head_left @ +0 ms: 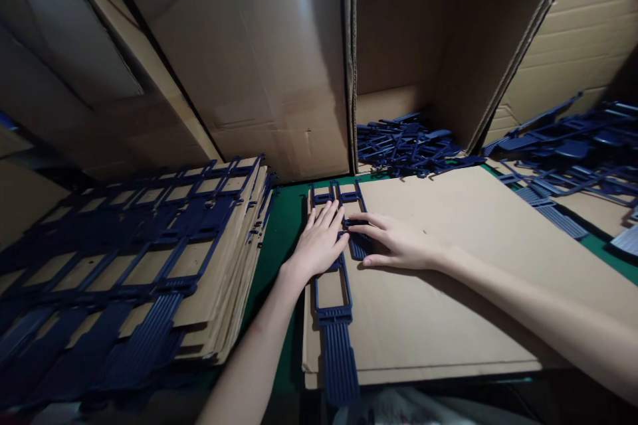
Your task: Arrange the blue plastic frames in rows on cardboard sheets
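My left hand (319,242) lies flat, fingers together and stretched out, pressing on a dark blue plastic frame part (333,299) that runs along the left edge of a cardboard sheet (448,292). My right hand (399,242) rests beside it, fingers extended, fingertips on a second blue frame part (355,202) next to the first. Both parts lie side by side on the sheet, their ribbed ends pointing toward me.
A tall stack of cardboard sheets (219,292) covered with rows of blue parts stands at the left. Open cardboard boxes (279,66) rise behind. Loose blue parts (403,143) are piled in one box, more (573,153) at the right. Green tabletop (282,219) shows between.
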A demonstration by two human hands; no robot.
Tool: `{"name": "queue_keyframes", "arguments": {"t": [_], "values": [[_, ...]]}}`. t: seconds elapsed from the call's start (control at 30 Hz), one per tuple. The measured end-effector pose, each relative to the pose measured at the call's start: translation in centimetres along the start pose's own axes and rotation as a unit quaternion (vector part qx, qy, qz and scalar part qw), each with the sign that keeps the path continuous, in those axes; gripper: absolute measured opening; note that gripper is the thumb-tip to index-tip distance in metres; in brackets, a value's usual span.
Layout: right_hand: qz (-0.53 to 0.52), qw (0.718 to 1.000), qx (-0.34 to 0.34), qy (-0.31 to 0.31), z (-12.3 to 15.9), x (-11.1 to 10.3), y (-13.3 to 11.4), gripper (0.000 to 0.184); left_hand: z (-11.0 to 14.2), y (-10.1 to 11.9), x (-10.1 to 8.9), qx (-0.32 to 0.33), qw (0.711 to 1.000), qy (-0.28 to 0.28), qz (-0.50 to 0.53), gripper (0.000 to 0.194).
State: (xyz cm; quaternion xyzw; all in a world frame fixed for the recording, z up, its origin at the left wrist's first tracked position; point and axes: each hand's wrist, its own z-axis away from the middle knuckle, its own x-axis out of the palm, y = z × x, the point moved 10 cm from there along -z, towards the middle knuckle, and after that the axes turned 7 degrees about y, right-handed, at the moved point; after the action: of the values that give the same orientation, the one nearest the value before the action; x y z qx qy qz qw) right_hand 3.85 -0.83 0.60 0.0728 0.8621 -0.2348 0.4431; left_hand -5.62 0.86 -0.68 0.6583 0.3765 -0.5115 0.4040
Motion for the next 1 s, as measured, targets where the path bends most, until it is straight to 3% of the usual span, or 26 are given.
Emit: {"name": "queue_keyframes", "arguments": {"t": [0.3,0.43,0.53,0.63,0.8,1.0], "values": [[-0.025,1.0,-0.008,0.002,-0.6,0.6,-0.5,0.06,0.1,-1.1,-0.2,-0.003,1.0,0.006,0.009,0.056],[0.032,0.999,-0.021,0.015,-1.3,-0.7,-0.3,0.049,0.2,-1.3,-0.3,-0.006,1.0,0.015,0.007,0.056],[0.124,0.987,0.034,0.094,-1.1,-4.3,3.0,0.044,0.2,-1.3,-0.3,-0.006,1.0,0.013,0.004,0.056],[0.221,0.948,0.13,0.187,0.9,-8.5,8.2,0.039,0.3,-1.2,-0.4,-0.008,1.0,0.005,0.005,0.056],[0.341,0.903,0.2,0.167,3.9,-11.2,14.8,0.042,0.2,-1.1,-0.6,-0.009,1.0,0.007,0.012,0.055],[0.404,0.874,0.242,0.119,3.1,-15.6,19.5,0.04,0.2,-1.2,-0.4,-0.01,1.0,0.007,0.01,0.056]]}}
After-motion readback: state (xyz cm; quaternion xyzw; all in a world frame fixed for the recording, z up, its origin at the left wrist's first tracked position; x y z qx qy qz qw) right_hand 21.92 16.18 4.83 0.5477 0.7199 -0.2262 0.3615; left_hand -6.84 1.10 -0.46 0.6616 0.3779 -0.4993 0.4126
